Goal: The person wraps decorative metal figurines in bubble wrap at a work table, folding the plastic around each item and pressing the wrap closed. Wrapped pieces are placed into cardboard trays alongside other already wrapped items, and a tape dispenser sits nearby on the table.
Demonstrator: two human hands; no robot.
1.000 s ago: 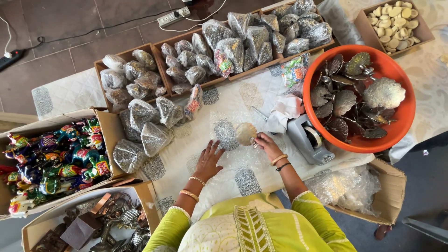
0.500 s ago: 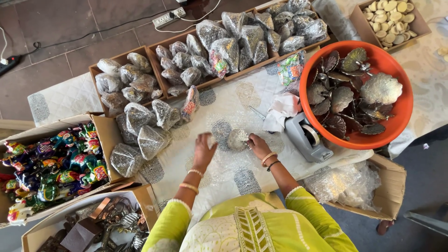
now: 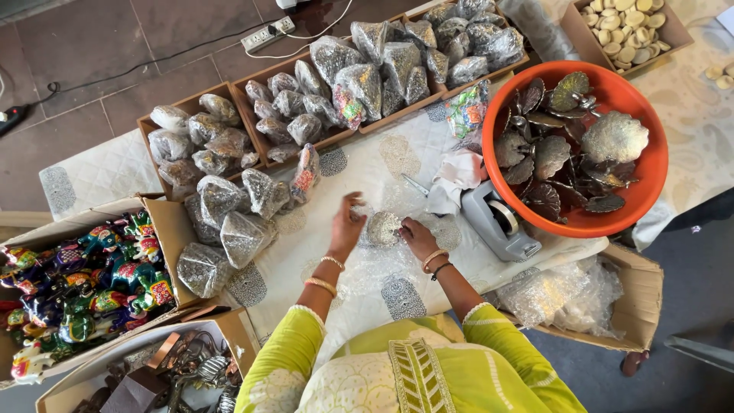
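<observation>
Between both hands: small silvery metal piece (image 3: pixel 382 228) on clear wrap, right hand (image 3: pixel 417 235) pinching its edge, left hand (image 3: pixel 348 226) fingers loosely curled, touching nothing; probably stiff, light, slippery, best gripped by rim.

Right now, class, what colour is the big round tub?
Orange tub, seen in the head view.

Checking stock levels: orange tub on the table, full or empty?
Partly full. The orange tub holds a loose pile of silvery leaf-shaped metal pieces, but bare orange wall shows above them on all sides.

Lime-green tunic with pale floral print, embroidered neckline, white-trimmed short sleeves, and bangles on both wrists.
</observation>
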